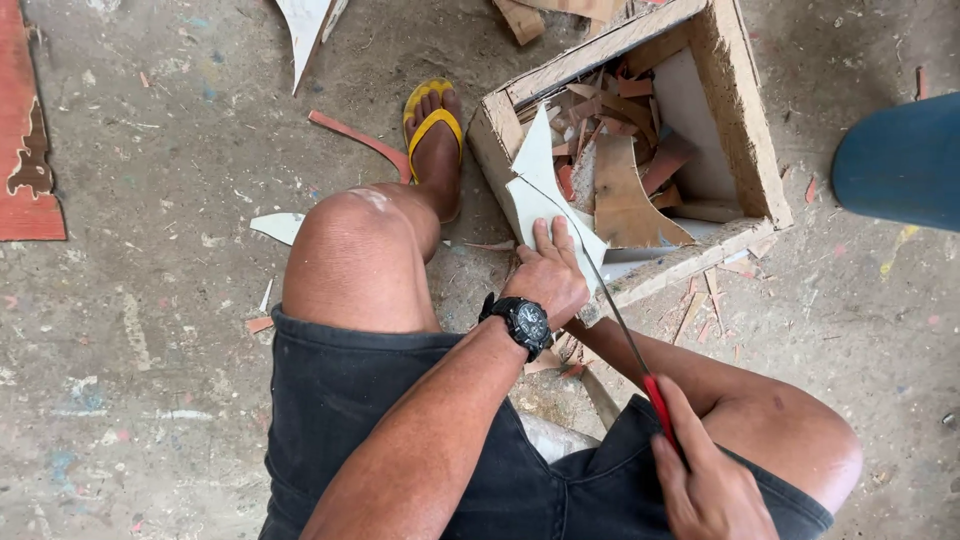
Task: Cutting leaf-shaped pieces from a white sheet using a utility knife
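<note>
Left hand (552, 272), black wristwatch (524, 322) on the wrist, presses flat, fingers spread, on a pale sheet offcut (545, 190) lying over the near rim of a rough wooden box (745, 120). Right hand (706, 482) is clenched around the red handle of a thin saw (618, 322); its blade runs up to the sheet's edge beside the left hand. Box holds brown and white scraps (625, 165). Foot in yellow flip-flop (432, 125) just left of the box, on a dusty concrete floor (150, 300).

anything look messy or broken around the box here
Yes: offcuts lie strewn over the concrete floor, and the wooden box has rough, chipped edges. The left hand presses a pale sheet; the right hand grips a thin saw.
</note>
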